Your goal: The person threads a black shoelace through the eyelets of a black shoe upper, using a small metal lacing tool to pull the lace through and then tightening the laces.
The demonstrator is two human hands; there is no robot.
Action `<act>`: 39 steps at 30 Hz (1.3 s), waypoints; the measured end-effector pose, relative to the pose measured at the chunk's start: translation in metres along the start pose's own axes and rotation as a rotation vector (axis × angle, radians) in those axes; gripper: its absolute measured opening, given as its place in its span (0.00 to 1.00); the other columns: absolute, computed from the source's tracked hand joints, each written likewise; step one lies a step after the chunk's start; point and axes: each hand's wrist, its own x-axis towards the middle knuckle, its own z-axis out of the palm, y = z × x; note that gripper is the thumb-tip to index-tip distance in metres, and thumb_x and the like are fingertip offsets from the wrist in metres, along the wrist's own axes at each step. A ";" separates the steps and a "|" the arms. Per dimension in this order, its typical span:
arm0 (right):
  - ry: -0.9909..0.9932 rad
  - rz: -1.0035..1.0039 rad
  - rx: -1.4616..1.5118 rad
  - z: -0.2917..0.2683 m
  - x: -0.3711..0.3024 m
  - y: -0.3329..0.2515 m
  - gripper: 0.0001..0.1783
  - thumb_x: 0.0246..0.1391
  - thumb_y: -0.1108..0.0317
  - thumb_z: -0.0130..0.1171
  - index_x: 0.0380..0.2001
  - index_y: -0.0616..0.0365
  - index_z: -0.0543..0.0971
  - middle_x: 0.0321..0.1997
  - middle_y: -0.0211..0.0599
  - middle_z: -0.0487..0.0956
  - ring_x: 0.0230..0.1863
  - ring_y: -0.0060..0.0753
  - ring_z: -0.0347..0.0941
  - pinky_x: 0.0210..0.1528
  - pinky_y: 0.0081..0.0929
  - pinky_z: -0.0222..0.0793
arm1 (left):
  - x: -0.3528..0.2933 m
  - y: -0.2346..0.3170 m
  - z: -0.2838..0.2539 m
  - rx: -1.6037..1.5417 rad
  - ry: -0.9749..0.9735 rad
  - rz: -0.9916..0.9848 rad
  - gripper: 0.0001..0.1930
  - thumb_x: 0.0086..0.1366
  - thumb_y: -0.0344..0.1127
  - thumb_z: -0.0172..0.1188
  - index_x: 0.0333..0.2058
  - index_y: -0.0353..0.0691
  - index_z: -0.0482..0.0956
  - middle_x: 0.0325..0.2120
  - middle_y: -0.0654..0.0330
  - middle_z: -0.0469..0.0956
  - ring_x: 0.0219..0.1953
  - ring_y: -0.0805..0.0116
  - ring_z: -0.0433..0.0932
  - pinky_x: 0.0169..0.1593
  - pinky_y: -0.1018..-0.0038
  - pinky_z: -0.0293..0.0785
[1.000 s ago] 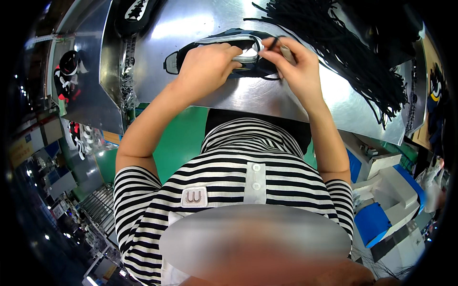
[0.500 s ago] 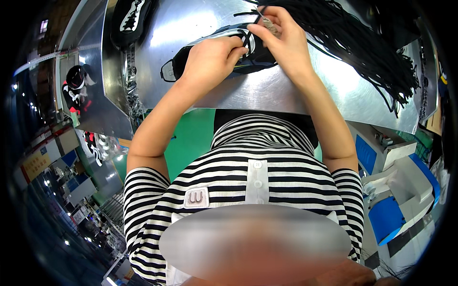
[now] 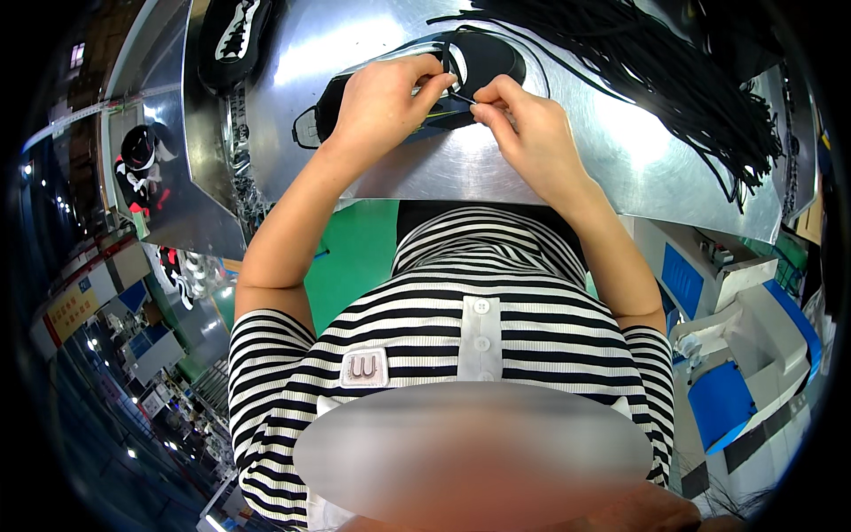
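The shoe [image 3: 491, 60] lies on the metal surface [image 3: 425, 182] with its long axis running almost parallel to the near edge, turned a little so that the toe sits farther from that edge than the heel. The toe points toward the right edge of the surface; the heel, with its pull loop [image 3: 306, 130], points toward the left edge.

The left hand [image 3: 390, 96] is the nearer of the two: it rests over the middle and rear of the shoe, hiding much of it, with thumb and forefinger bent together at the shoe's opening beside a black lace [image 3: 446, 55]. Whether those fingers grip the lace or the rim of the opening cannot be told.

The right hand [image 3: 525, 124] is off the shoe, between the toe and the near edge of the surface. Its thumb and forefinger are pinched on a thin strand [image 3: 463, 97] that slants back across the shoe's near side toward the left fingertips. From the right hand, then, the opening lies leftward and slightly toward the far edge.

A bundle of black laces [image 3: 656, 84] spreads over the right part of the surface, apart from both hands, and a second shoe [image 3: 236, 40] stands near the left edge, well beyond the heel.
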 end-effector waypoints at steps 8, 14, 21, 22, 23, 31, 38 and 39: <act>-0.022 0.113 0.159 0.007 0.007 0.006 0.08 0.59 0.69 0.59 0.36 0.63 0.74 0.27 0.45 0.82 0.29 0.42 0.81 0.33 0.32 0.74 | -0.005 -0.003 -0.006 -0.241 -0.098 0.062 0.09 0.59 0.35 0.64 0.35 0.36 0.80 0.27 0.53 0.81 0.29 0.53 0.79 0.34 0.64 0.74; -0.015 0.295 0.278 0.028 0.004 -0.003 0.09 0.59 0.71 0.57 0.35 0.64 0.69 0.27 0.46 0.81 0.30 0.40 0.81 0.33 0.31 0.75 | -0.020 0.006 0.001 -0.129 -0.092 0.298 0.10 0.58 0.28 0.62 0.39 0.36 0.79 0.30 0.54 0.79 0.30 0.53 0.79 0.34 0.64 0.75; -0.091 0.118 0.007 -0.058 0.000 -0.012 0.12 0.57 0.64 0.62 0.41 0.58 0.77 0.29 0.33 0.81 0.29 0.24 0.76 0.35 0.25 0.72 | -0.053 -0.020 -0.009 0.276 0.160 0.576 0.11 0.54 0.30 0.61 0.38 0.42 0.80 0.24 0.64 0.74 0.24 0.68 0.75 0.27 0.73 0.70; 0.044 -0.011 0.067 -0.058 0.015 0.000 0.13 0.56 0.62 0.64 0.41 0.55 0.77 0.33 0.29 0.80 0.31 0.18 0.72 0.34 0.20 0.69 | -0.052 -0.017 -0.008 0.312 0.194 0.674 0.13 0.51 0.31 0.61 0.38 0.41 0.80 0.23 0.68 0.72 0.22 0.73 0.72 0.26 0.76 0.68; -0.038 0.046 0.219 -0.052 0.032 0.003 0.12 0.58 0.61 0.63 0.40 0.54 0.77 0.36 0.28 0.80 0.33 0.18 0.72 0.34 0.18 0.67 | -0.053 -0.010 -0.010 0.310 0.219 0.712 0.13 0.51 0.32 0.61 0.38 0.41 0.80 0.23 0.68 0.71 0.22 0.74 0.72 0.27 0.77 0.68; -0.218 0.254 0.013 -0.069 0.040 0.008 0.08 0.64 0.66 0.53 0.37 0.59 0.76 0.28 0.29 0.80 0.27 0.21 0.75 0.31 0.19 0.70 | -0.056 -0.025 -0.029 0.348 0.234 0.588 0.10 0.51 0.31 0.60 0.35 0.42 0.79 0.23 0.67 0.70 0.24 0.72 0.74 0.28 0.75 0.69; 0.077 0.354 0.322 -0.055 0.007 -0.008 0.07 0.63 0.69 0.54 0.36 0.55 0.66 0.45 0.40 0.81 0.32 0.22 0.74 0.29 0.15 0.66 | -0.041 -0.022 -0.014 0.191 0.253 0.496 0.12 0.53 0.29 0.57 0.39 0.43 0.78 0.22 0.64 0.72 0.27 0.66 0.77 0.30 0.70 0.73; 0.128 0.267 0.298 -0.044 0.019 0.010 0.09 0.62 0.64 0.58 0.34 0.50 0.67 0.51 0.37 0.80 0.33 0.16 0.74 0.25 0.13 0.58 | -0.039 -0.020 -0.013 0.182 0.257 0.500 0.13 0.53 0.29 0.57 0.39 0.43 0.78 0.22 0.64 0.72 0.26 0.66 0.77 0.30 0.70 0.73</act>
